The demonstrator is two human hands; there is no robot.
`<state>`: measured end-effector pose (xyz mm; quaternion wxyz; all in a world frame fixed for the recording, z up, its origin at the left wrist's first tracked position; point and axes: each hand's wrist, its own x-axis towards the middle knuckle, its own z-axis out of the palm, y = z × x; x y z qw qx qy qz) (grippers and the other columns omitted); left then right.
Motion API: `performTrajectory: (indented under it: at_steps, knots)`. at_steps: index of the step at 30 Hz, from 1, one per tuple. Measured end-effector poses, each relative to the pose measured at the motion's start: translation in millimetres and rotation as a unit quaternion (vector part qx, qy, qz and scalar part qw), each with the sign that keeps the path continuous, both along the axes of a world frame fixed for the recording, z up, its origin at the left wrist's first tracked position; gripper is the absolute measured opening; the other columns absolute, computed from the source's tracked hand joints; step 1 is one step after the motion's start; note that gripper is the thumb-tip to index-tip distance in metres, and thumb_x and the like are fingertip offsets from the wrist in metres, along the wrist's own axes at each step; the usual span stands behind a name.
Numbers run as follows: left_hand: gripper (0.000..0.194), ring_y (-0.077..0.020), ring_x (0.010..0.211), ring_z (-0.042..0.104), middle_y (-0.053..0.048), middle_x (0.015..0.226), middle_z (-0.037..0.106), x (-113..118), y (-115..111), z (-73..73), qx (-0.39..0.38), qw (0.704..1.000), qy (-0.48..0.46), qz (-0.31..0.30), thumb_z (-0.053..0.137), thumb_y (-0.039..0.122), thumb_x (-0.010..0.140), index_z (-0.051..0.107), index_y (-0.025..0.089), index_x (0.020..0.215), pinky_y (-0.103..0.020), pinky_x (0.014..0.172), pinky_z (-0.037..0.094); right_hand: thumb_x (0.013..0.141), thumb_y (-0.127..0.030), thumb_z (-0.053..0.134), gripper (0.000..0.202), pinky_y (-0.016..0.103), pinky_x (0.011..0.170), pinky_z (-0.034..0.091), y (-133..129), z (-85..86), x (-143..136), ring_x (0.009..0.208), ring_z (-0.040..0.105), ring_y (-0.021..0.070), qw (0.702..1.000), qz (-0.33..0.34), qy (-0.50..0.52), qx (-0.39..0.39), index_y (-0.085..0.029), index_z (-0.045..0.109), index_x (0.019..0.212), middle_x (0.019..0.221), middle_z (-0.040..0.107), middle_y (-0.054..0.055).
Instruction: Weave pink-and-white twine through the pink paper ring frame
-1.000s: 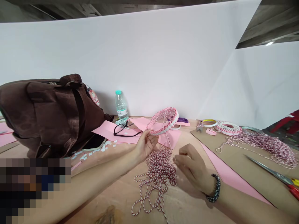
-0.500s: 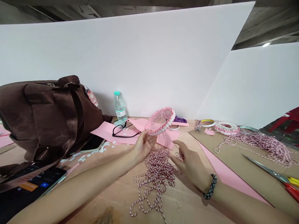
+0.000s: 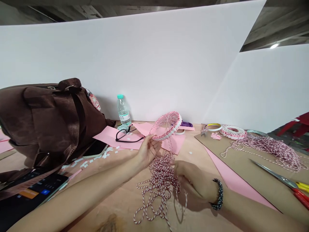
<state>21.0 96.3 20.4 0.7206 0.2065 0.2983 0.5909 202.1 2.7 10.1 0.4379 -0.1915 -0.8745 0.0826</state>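
At the near left, a device with a lit screen (image 3: 42, 190) is seen partly covered by a strap, and behind it the far-left area is filled by a brown bag (image 3: 48, 116). Just right of the bag, a dark-screened phone (image 3: 95, 149) is edged by small white scraps (image 3: 106, 152). Farther back, a clear bottle (image 3: 124, 112) is stood upright before the white wall (image 3: 154, 64), and black-framed glasses (image 3: 127, 140) are laid on pink paper (image 3: 103, 136).

In the middle, a woven hoop (image 3: 174, 129) is held up, tilted, by the left hand (image 3: 150, 150); its near-left rim is pinched between thumb and fingers. From the hoop, red-and-white cord is let down to a loose cord pile (image 3: 162, 170) on the table (image 3: 125, 196) below.

At the right of that pile, the right hand (image 3: 195, 180) is held with its fingers curled inward. A loop of cord can be seen beneath them, but whether any cord is gripped cannot be told, since the fingertips are hidden.

Farther right, a brown board (image 3: 231, 161) is overlapped by a second cord heap (image 3: 280, 149), with another woven hoop (image 3: 233, 132) set at its far edge. Nearer, red-and-yellow-handled scissors (image 3: 277, 177) are laid on the board.
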Motion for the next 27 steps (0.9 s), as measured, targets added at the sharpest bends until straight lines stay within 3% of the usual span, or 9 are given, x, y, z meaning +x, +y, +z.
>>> performTrajectory:
  at_steps: [2, 5, 8, 13, 16, 19, 21, 23, 27]
  knots:
    - [0.014, -0.0133, 0.053, 0.066, -0.006, 0.061, 0.068, -0.3, 0.5, -0.9, 0.004, 1.0, 0.003, -0.006, 0.047, 0.015, 0.087, 0.056, 0.012, 0.076, -0.02, 0.052, 0.056, 0.091, -0.019, 0.037, 0.013, 0.025, 0.052, 0.042, 1.3, -5.3, 0.1, 0.054, 0.05, 0.0128, 0.99, -0.113, 0.06, -0.057, -0.022, 0.043, 0.081, 0.064, 0.054, -0.001]
    - [0.013, -0.0136, 0.057, 0.067, -0.007, 0.065, 0.07, -0.8, 1.3, -2.4, 0.012, 1.0, 0.003, -0.017, 0.047, 0.013, 0.086, 0.058, 0.011, 0.081, -0.02, 0.056, 0.057, 0.089, -0.03, 0.049, 0.014, 0.024, 0.045, 0.036, 7.0, -11.7, 0.6, 0.048, 0.046, 0.0133, 0.951, -0.27, 0.095, -0.115, -0.019, 0.047, 0.098, 0.058, 0.048, -0.005]
    - [0.012, -0.0141, 0.057, 0.067, -0.008, 0.066, 0.07, -0.9, 1.8, -3.0, 0.01, 1.0, 0.007, -0.017, 0.048, 0.012, 0.085, 0.059, 0.011, 0.08, -0.021, 0.056, 0.057, 0.089, -0.035, 0.052, 0.027, 0.026, 0.051, 0.04, 13.5, -12.3, 1.2, 0.055, 0.054, 0.0162, 0.937, -0.306, 0.037, -0.166, -0.018, 0.054, 0.109, 0.062, 0.055, -0.002]
    - [0.015, -0.0124, 0.056, 0.066, -0.006, 0.064, 0.068, -0.9, 1.1, -1.9, 0.003, 1.0, -0.001, -0.005, 0.048, 0.014, 0.086, 0.058, 0.011, 0.076, -0.02, 0.056, 0.057, 0.092, -0.024, 0.043, 0.022, 0.031, 0.064, 0.045, 10.6, -3.9, 2.3, 0.075, 0.057, 0.0193, 0.966, -0.246, 0.04, -0.063, -0.019, 0.06, 0.079, 0.081, 0.061, 0.007]
    - [0.02, -0.012, 0.053, 0.064, -0.005, 0.057, 0.065, -1.0, 0.7, -1.8, 0.0, 1.0, -0.001, -0.005, 0.048, 0.015, 0.087, 0.055, 0.013, 0.069, -0.018, 0.053, 0.055, 0.091, -0.018, 0.04, 0.017, 0.042, 0.088, 0.043, 3.6, -0.4, 2.4, 0.102, 0.054, 0.0233, 0.993, -0.104, 0.029, 0.05, -0.02, 0.055, 0.084, 0.102, 0.062, 0.01]
    - [0.018, -0.0123, 0.053, 0.065, -0.005, 0.057, 0.066, -1.0, 0.8, -2.1, 0.006, 1.0, 0.002, 0.0, 0.047, 0.015, 0.087, 0.056, 0.012, 0.073, -0.018, 0.052, 0.055, 0.095, -0.022, 0.031, 0.022, 0.039, 0.084, 0.046, -0.7, -4.0, 2.5, 0.079, 0.059, 0.0178, 0.999, 0.016, 0.011, 0.031, -0.022, 0.048, 0.08, 0.076, 0.062, 0.004]
    - [0.014, -0.0125, 0.054, 0.065, -0.006, 0.061, 0.068, -0.9, 1.2, -2.3, 0.009, 1.0, 0.004, 0.0, 0.048, 0.014, 0.087, 0.058, 0.011, 0.077, -0.019, 0.053, 0.056, 0.096, -0.028, 0.033, 0.024, 0.029, 0.06, 0.046, -0.4, -8.8, 2.7, 0.055, 0.051, 0.014, 0.997, -0.055, 0.038, -0.029, -0.023, 0.044, 0.075, 0.06, 0.053, -0.001]
    - [0.011, -0.0127, 0.054, 0.065, -0.006, 0.063, 0.068, -0.9, 1.6, -2.5, 0.004, 1.0, 0.004, -0.001, 0.05, 0.014, 0.085, 0.058, 0.011, 0.078, -0.02, 0.053, 0.056, 0.093, -0.033, 0.041, 0.016, 0.024, 0.045, 0.036, 2.9, -12.7, 2.7, 0.045, 0.043, 0.0125, 0.973, -0.195, 0.08, -0.092, -0.022, 0.045, 0.082, 0.055, 0.045, -0.005]
    - [0.012, -0.0126, 0.053, 0.065, -0.005, 0.06, 0.067, -1.4, 2.6, -3.3, -0.005, 1.0, 0.003, -0.003, 0.05, 0.015, 0.084, 0.055, 0.012, 0.074, -0.019, 0.052, 0.056, 0.089, -0.036, 0.05, 0.026, 0.024, 0.045, 0.032, 13.6, -13.4, 2.2, 0.046, 0.047, 0.014, 0.932, -0.315, 0.022, -0.176, -0.017, 0.05, 0.107, 0.054, 0.047, -0.006]
